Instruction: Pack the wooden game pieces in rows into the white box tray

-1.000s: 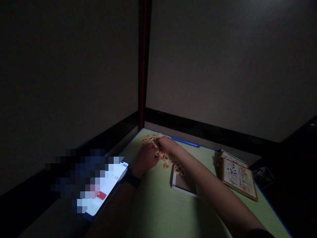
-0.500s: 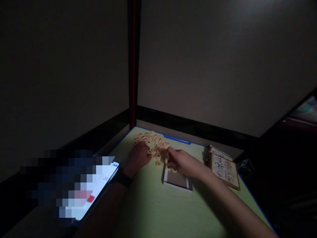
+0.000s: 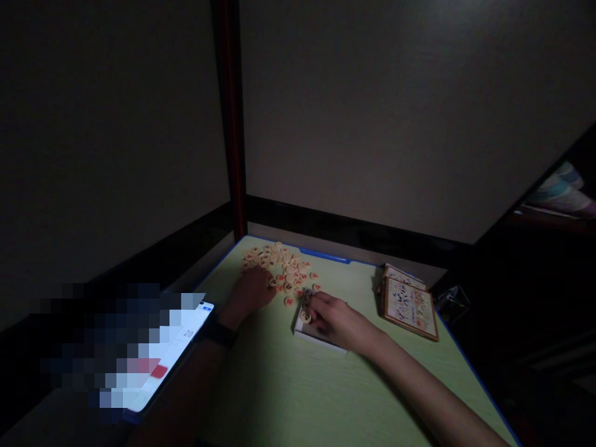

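Many round Chinese chess pieces with red or black characters lie heaped at the far left of the table. My left hand, a dark band on its wrist, rests at the near edge of this heap. Its fingers are curled and mostly hidden; a piece shows beside them. Over a shallow white-rimmed box is my right hand, its fingers bent together around chess pieces. One black-marked piece shows just at those fingertips, and another lies partly hidden behind them.
A lit phone stands left of my left forearm. On the right of the green table lies a brown-framed box lid with Chinese writing. A blue strip runs along the back edge, close to the walls.
My right hand has moved from the edge of the heap down over the shallow box, with chess pieces. My left hand stays by the heap. The whole view has shifted slightly.
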A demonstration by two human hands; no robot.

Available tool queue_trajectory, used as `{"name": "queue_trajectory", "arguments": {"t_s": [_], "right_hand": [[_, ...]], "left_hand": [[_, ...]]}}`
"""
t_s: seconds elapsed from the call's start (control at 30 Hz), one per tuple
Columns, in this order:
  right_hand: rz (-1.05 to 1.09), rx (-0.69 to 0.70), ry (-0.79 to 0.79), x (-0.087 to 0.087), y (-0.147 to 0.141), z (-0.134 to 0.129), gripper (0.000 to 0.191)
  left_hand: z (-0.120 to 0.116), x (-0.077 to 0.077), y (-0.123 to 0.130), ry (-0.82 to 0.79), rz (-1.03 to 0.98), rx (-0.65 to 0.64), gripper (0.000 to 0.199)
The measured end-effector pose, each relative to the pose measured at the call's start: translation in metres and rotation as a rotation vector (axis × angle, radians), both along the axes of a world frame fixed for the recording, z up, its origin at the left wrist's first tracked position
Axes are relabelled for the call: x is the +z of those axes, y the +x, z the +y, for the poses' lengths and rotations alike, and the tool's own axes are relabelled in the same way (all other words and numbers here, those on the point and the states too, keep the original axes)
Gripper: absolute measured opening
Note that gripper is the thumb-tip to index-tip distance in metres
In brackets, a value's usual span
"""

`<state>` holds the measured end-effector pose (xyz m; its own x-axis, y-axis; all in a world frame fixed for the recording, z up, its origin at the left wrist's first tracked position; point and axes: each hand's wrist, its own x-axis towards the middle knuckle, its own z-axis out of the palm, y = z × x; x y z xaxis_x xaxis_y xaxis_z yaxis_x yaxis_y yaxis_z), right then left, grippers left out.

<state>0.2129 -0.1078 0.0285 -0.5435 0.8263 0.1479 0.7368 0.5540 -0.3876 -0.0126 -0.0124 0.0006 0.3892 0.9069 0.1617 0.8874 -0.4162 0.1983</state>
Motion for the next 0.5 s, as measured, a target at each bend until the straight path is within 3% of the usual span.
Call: {"name": "queue_trajectory", "arguments": {"t_s": [0.1,0.2,0.33,0.5], "right_hand": [[0.072,-0.06,-0.018,0.008,0.015,0.002,0.019],[0.154,-0.254,0.021,0.009,0.039,0.002,0.015],[0.252,-0.542,0.145,-0.015,0.061,-0.003,0.016],[0.328,-0.573,0.123,-0.045,0.057,-0.008,0.027]], "left_hand": [[-0.001,0.001,0.002,-0.035,0.024,0.027,0.025],[-0.003,0.005,0.004,-0.084,0.015,0.081,0.024],[-0.004,0.009,0.008,-0.088,0.025,0.124,0.024],[-0.008,0.012,0.009,-0.068,0.057,0.122,0.025]]}}
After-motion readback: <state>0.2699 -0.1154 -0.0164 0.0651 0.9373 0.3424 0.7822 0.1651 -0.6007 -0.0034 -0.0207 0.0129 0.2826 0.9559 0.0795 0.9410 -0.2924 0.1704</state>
